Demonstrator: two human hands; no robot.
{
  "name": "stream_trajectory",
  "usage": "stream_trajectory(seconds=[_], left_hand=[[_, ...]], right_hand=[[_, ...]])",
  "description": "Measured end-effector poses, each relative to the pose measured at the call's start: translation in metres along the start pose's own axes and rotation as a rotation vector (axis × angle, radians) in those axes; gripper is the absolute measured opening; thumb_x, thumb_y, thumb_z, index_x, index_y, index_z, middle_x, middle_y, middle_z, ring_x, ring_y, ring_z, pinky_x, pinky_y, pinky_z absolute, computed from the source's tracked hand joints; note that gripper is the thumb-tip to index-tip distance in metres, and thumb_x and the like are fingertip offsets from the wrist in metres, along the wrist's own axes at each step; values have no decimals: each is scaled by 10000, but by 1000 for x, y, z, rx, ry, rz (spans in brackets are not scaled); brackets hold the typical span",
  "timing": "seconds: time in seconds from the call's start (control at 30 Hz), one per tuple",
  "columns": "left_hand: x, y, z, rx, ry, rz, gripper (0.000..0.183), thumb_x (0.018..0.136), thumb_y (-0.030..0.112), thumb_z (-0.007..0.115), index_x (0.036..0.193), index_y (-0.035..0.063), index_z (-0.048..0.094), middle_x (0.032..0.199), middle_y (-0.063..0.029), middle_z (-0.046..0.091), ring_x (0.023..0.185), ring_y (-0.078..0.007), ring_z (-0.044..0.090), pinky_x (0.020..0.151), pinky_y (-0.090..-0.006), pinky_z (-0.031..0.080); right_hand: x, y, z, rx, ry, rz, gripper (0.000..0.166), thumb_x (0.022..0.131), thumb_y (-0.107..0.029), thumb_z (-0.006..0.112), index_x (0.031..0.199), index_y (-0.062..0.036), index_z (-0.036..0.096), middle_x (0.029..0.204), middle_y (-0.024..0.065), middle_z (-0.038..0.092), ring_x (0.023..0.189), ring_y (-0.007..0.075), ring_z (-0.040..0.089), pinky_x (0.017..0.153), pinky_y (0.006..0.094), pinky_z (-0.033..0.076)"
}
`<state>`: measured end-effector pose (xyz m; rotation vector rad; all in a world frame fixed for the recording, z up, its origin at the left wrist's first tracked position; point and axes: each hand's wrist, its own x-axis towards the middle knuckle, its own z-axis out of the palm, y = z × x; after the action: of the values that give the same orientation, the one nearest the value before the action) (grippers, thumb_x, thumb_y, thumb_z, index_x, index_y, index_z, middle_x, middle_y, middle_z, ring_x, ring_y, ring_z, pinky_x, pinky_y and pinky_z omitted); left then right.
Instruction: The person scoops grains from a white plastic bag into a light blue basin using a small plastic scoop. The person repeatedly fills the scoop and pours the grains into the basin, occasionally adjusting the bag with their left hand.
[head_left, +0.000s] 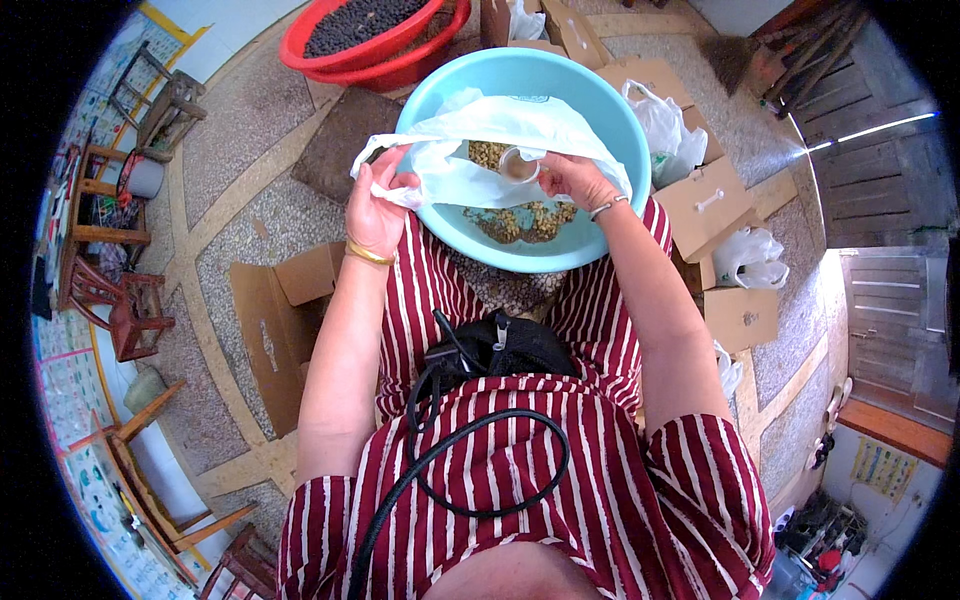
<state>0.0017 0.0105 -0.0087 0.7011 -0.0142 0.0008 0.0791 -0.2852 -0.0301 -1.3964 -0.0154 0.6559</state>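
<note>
A light blue plastic basin (517, 259) rests between the knees, with small tan and brown pieces (521, 223) heaped on its bottom. Over it a white plastic bag (480, 180) is spread with its mouth open. My left hand (381, 202) grips the bag's left rim, the edge folded over the fingers. At the bag's right side, my right hand (574, 180) holds a small clear plastic cup (519, 166) by its rim, inside the bag's mouth. More tan pieces (487, 154) show in the bag just left of the cup.
Stacked red basins (375, 71) hold dark round pieces (360, 26) beyond the blue basin. Cardboard boxes (705, 199) with white plastic bags (664, 131) stand to the right. An open cardboard box (266, 337) is at the left, with wooden chairs (135, 311) farther out.
</note>
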Motion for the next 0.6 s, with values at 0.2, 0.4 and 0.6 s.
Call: stream_trajectory(seconds=[0.2,0.4,0.6], left_hand=[[-1,0,0,-7,-7,-10,426,922,396,390,1097,61,588,1237,-150,489,784,-167,565,702,-311,470],[-1,-1,-1,4,-18,-14,429,920,405,391,1093,71,596,1242,-150,485,778,-160,567,694,-305,472],[-2,0,2,4,-18,-18,416,917,402,402,1083,79,606,1262,-167,462,777,-165,569,699,-308,475]], right_hand=[[24,8,-11,-261,273,-15,192,783,-203,618,857,-26,598,728,57,594,601,122,537,564,260,458],[19,18,-3,-930,540,-603,245,721,-190,628,894,-19,599,749,79,612,616,204,559,588,319,467],[15,10,4,-1280,590,-667,390,698,-183,636,1060,-55,571,992,149,588,915,320,553,813,393,441]])
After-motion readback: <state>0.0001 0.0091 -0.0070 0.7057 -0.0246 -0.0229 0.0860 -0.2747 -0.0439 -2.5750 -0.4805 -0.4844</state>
